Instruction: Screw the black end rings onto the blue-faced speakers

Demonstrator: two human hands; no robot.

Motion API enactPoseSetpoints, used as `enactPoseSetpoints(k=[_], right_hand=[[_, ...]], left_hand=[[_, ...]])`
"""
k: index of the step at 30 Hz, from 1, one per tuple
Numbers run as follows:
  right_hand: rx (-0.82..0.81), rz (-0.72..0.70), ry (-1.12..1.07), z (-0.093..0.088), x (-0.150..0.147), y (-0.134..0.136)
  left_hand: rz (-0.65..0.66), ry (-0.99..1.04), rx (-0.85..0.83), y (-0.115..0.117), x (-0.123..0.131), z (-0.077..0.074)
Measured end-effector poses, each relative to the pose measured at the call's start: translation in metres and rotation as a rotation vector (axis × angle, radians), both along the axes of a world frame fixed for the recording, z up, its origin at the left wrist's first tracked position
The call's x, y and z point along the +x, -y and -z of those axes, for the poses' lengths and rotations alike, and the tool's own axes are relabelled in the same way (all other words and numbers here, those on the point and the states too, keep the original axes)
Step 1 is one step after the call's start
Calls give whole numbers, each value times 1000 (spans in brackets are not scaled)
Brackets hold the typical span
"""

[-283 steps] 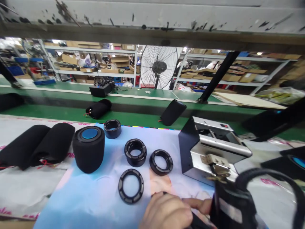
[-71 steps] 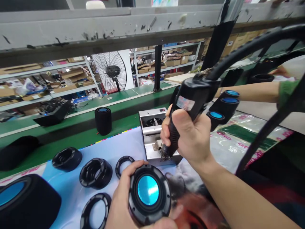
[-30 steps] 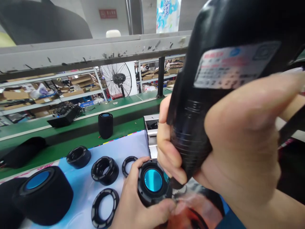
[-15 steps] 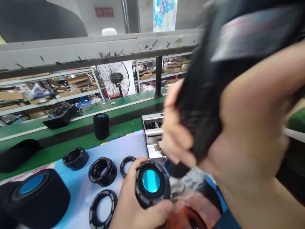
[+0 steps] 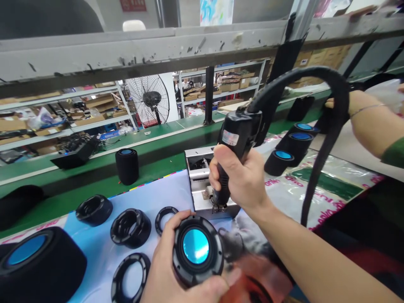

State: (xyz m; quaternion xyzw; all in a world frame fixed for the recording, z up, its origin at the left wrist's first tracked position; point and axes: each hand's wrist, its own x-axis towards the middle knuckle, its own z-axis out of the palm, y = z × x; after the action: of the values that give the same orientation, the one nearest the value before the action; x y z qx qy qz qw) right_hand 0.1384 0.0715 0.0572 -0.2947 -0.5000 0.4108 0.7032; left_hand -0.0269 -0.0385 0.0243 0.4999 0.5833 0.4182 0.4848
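My left hand (image 5: 176, 269) is wrapped round a black speaker (image 5: 196, 246) whose blue disc faces up, framed by a black ring with small holes. In my right hand (image 5: 241, 172) is a black power tool (image 5: 235, 130), with a thick black cable curving off its top to the right. The tool's lower end is over a metal device (image 5: 198, 181); whether they touch I cannot tell. Left of my left hand, black rings (image 5: 131, 277) lie on the light blue sheet (image 5: 170, 189), some of them stacked.
A larger black speaker (image 5: 44, 265) is at the lower left, and a small one (image 5: 126, 166) on the green surface. Several speakers (image 5: 284, 155) lie at the right, near another person's arm (image 5: 372, 118). A grey beam (image 5: 126, 50) crosses above.
The power tool and my right hand have moved down and away from the camera, to over the metal device. The speakers and the other person's arm at the right now show. My left hand still holds its speaker.
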Motion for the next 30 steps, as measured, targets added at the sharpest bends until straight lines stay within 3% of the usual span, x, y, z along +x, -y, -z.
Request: enactPoseSetpoints(k=[5,13,22,25,28,30], right_hand=[[-51,-58,15,6,7,4],[75,72,-18,-11,2,11],[-31,-18,-19,2,1,1],[-57,-64,-69,-15,5,9],[46,-21,-144,-52,4,25],[103,-43,-80,-79,-1,35]], left_hand=[[-1,15,-23,1,0,-2],[3,20,-57,-1,3,-10],[62,52,-40,0,-6,3],[70,73,-19,-1,-8,6],[64,77,34,-2,-9,9],[63,68,61,-2,-9,10]])
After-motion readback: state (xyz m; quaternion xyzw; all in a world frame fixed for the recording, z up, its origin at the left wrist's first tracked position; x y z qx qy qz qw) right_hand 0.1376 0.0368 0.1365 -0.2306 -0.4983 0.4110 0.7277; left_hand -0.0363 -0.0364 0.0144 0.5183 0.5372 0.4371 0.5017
